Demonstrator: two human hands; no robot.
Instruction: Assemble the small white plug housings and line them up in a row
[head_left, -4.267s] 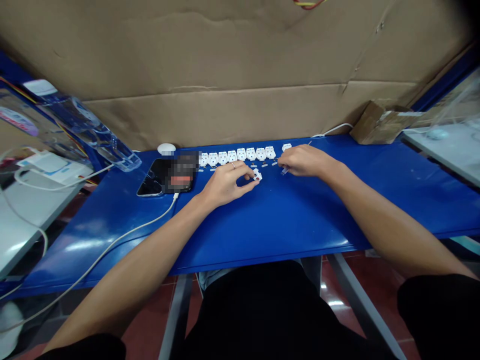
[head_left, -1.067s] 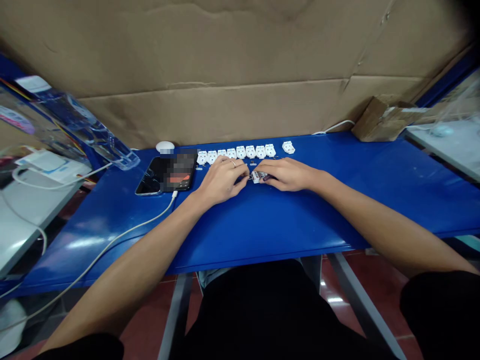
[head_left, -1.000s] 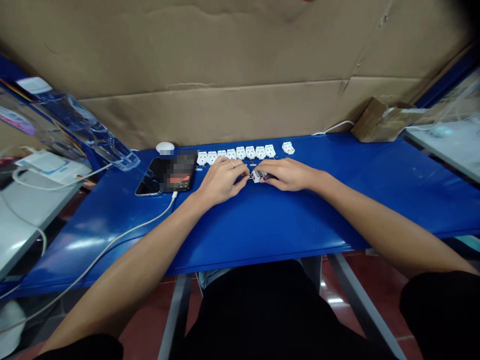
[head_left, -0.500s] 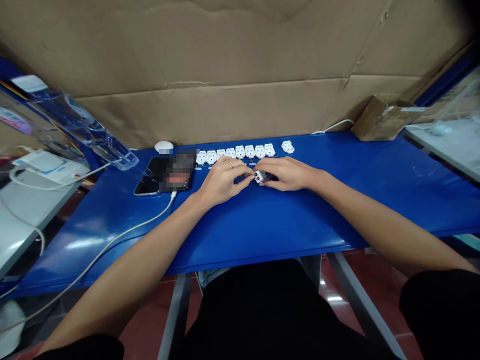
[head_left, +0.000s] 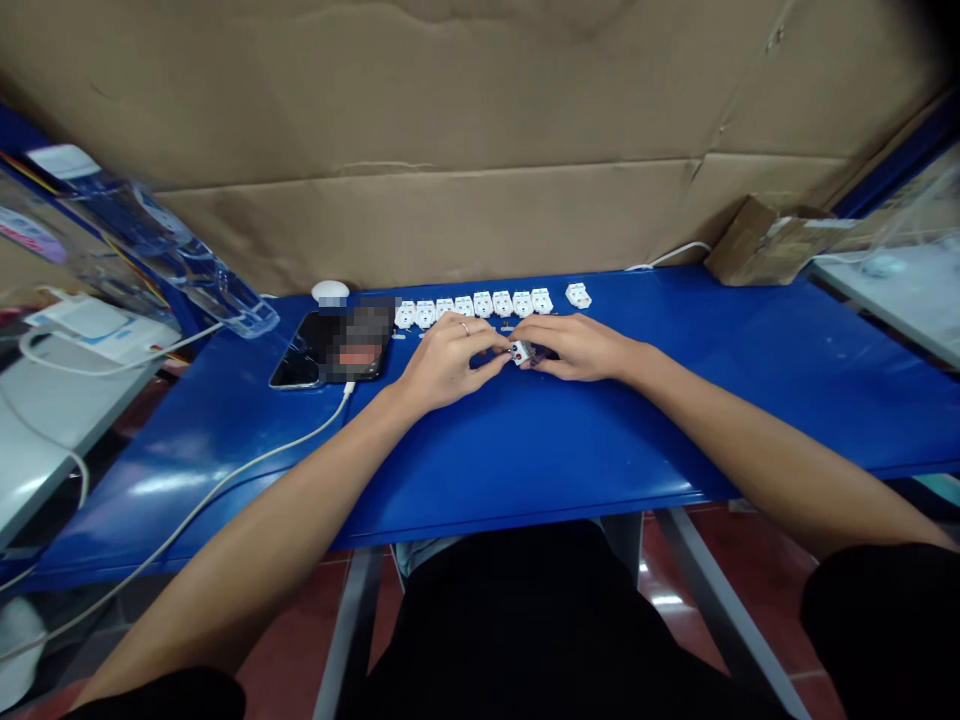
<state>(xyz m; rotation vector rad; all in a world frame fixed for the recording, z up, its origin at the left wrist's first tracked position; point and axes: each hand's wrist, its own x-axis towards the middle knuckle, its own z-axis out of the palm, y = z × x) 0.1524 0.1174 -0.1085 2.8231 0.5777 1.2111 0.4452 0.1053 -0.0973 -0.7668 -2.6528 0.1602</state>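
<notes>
Above the middle of the blue table, a small white plastic part (head_left: 520, 352) with a red spot and a dark spot on its face is between my two hands. My right hand (head_left: 574, 347) grips it from the right, thumb below and fingers above. From the left, my left hand (head_left: 454, 362), with a ring on one finger, pinches at its left end; whether something tiny lies between those fingertips I cannot make out. Behind my hands runs a row of several similar white plastic pieces (head_left: 483, 304). Another such piece (head_left: 578, 295) lies apart at the right.
Two phones, one black (head_left: 364, 340) and one silver-edged (head_left: 298, 350), lie on the blue table (head_left: 525, 450) at left. A white cable (head_left: 247, 462) crosses the left side. A white round case (head_left: 330, 292), a clear bottle (head_left: 176, 245) and a cardboard box (head_left: 772, 240) stand around.
The white plastic part has turned slightly in my fingers, showing more of its side. Both hands stay almost in place; the whole view has shifted a little.
</notes>
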